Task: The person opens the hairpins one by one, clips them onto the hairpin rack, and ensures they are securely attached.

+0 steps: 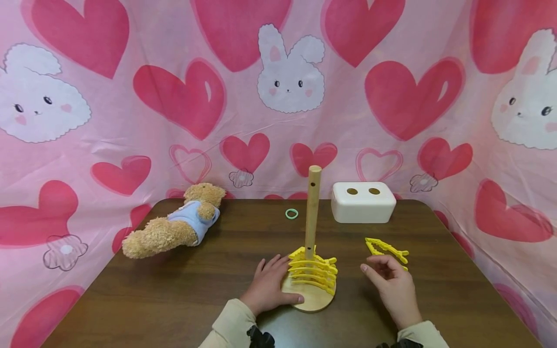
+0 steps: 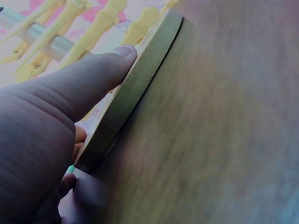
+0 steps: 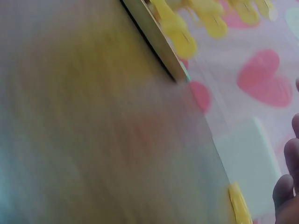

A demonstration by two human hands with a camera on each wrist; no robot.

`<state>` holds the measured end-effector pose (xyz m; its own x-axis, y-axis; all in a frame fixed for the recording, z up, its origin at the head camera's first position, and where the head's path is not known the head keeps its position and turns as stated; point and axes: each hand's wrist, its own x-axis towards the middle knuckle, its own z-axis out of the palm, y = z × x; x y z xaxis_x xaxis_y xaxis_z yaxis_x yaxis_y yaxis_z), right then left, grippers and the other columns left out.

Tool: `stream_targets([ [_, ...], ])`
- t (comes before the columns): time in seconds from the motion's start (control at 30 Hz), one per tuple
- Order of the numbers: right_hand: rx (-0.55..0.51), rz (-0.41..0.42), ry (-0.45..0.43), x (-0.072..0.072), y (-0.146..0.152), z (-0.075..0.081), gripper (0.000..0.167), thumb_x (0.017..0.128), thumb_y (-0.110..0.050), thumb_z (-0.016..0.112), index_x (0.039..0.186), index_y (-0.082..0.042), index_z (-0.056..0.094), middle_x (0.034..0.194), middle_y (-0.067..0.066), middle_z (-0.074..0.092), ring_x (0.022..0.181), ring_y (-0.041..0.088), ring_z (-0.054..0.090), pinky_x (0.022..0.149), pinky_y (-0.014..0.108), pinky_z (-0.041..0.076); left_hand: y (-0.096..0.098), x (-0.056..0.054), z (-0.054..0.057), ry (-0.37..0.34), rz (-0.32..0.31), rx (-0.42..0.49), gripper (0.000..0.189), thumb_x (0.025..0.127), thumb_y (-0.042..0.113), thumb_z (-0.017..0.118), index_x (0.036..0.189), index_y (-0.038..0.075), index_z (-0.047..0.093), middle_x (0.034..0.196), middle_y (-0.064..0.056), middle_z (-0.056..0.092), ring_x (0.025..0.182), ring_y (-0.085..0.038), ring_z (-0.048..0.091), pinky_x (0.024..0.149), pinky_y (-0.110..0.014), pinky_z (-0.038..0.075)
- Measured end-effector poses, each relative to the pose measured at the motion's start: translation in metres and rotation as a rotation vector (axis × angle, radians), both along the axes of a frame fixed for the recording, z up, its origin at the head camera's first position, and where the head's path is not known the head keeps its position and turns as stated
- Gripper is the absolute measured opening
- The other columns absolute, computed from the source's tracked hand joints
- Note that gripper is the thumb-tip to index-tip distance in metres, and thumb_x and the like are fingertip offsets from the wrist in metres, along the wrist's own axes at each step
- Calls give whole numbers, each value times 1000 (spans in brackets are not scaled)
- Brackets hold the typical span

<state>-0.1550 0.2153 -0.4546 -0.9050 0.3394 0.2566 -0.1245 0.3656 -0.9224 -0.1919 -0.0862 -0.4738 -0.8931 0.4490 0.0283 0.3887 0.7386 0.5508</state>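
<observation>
A round wooden base (image 1: 314, 301) with an upright wooden peg (image 1: 312, 212) stands in front of me. Several curved yellow plastic pieces (image 1: 311, 276) are stacked around the lower peg. My left hand (image 1: 271, 285) rests at the base's left side; in the left wrist view its thumb (image 2: 100, 70) lies on top near the rim. To the right, my right hand (image 1: 393, 289) is raised with thumb and forefinger loosely bent and nothing between them. Just beyond it lies a V-shaped yellow plastic piece (image 1: 383, 247) with knobbed ends, partly hidden by the hand.
A teddy bear (image 1: 184, 222) in a blue top lies at the left. Toward the back are a small green ring (image 1: 291, 214) and a white box (image 1: 363, 205) with two round holes. A pink cloth with hearts and rabbits hangs behind the brown table (image 1: 174, 299).
</observation>
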Motion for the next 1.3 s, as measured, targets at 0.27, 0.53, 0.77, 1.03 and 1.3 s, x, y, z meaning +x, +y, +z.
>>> stream_targets([
  [0.27, 33, -77, -77, -3, 30, -1, 31, 84, -20, 83, 108, -4, 70, 89, -10, 67, 78, 9, 55, 62, 20, 47, -1, 0, 2, -32, 4, 4, 95, 75, 67, 76, 151, 18, 48, 159, -1, 39, 149, -31, 26, 118, -64, 9],
  [0.53, 22, -132, -88, -6, 47, -2, 31, 85, -18, 82, 108, -2, 69, 86, -13, 64, 76, 7, 55, 62, 18, 47, 0, 0, 1, -24, -1, 14, 94, 75, 67, 77, 151, 19, 48, 159, -1, 39, 149, -31, 27, 118, -64, 9],
  [0.77, -156, -219, -41, -20, 72, -13, 33, 86, -11, 81, 111, 3, 67, 86, -16, 66, 77, 3, 58, 62, 11, 50, 0, 0, 2, -23, 3, 17, 95, 75, 66, 77, 151, 19, 47, 159, -1, 39, 149, -31, 26, 118, -63, 8],
  [1.03, 60, -165, -169, -32, 102, -17, 42, 91, -24, 77, 122, 0, 62, 98, -7, 67, 79, 0, 54, 62, 15, 49, 0, 0, 4, -24, 4, 4, 96, 75, 68, 76, 151, 18, 47, 159, -2, 40, 149, -32, 27, 118, -64, 9],
  [1.3, 286, 35, -320, -43, 121, -10, 60, 95, -32, 71, 138, 5, 51, 130, 29, 57, 92, 21, 59, 65, 17, 49, 0, -1, 2, -27, 4, 3, 95, 75, 69, 75, 152, 19, 46, 159, -2, 40, 149, -31, 27, 118, -63, 9],
])
